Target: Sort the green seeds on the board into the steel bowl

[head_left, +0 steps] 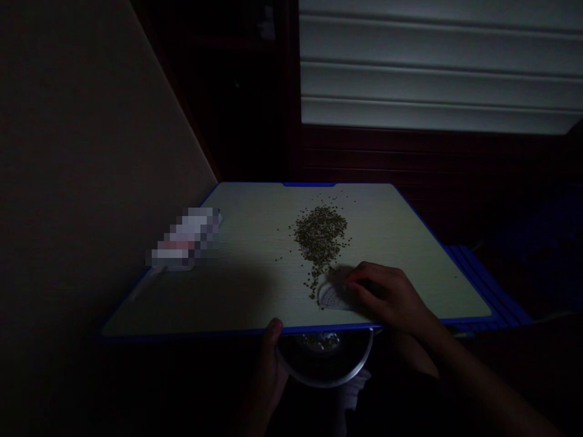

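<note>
A loose pile of small greenish-brown beans or seeds (321,233) lies on a pale tabletop (246,230) with a blue edge, trailing toward the near side. My right hand (387,294) pinches a clear protractor (332,296), which lies low against the tabletop beside the tail of the pile. Just below the near edge is a round metal bowl (325,383), with some of the same seeds inside. My left hand (273,370) grips the bowl at its left side, thumb up by the table edge; its other fingers are mostly hidden in the dark.
A blurred-out white object (186,240) with a pink patch and a pale cord rests at the table's left side. A wall (104,121) stands close on the left. Dark wooden furniture and a pale slatted panel (432,67) are behind. Blue fabric (483,282) is at right.
</note>
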A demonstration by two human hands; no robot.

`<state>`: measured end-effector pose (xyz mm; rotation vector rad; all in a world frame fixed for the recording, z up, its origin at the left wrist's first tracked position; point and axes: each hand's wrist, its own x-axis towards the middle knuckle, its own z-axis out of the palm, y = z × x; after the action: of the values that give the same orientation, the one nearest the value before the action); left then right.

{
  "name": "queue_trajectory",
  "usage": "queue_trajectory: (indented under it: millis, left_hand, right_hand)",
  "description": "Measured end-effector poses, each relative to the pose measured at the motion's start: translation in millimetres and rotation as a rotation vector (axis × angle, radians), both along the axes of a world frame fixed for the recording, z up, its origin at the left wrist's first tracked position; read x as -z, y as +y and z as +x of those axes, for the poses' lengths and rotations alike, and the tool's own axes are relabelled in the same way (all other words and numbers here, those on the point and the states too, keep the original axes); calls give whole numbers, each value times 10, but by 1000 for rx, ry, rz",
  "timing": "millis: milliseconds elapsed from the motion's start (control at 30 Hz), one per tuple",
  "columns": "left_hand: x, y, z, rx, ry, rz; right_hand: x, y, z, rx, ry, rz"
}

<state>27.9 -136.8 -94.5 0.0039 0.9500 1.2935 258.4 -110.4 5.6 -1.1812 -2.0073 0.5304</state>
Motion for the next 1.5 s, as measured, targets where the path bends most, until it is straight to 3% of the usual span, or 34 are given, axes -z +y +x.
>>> queue_trajectory:
  millis: [533,1033,1367,1500]
  left_hand:
    - [-22,0,12,47,-9,-45]
    - [3,5,16,-14,33,-9]
    - [17,9,16,-5,9,-26]
    - [20,3,10,-2,3,-48]
  right_hand:
    - [17,-30,18,-72,14,-10]
    - [6,-38,-2,-112,7,8]
    - [73,-14,15,84,-11,77]
    - [37,-20,4,41,-3,82]
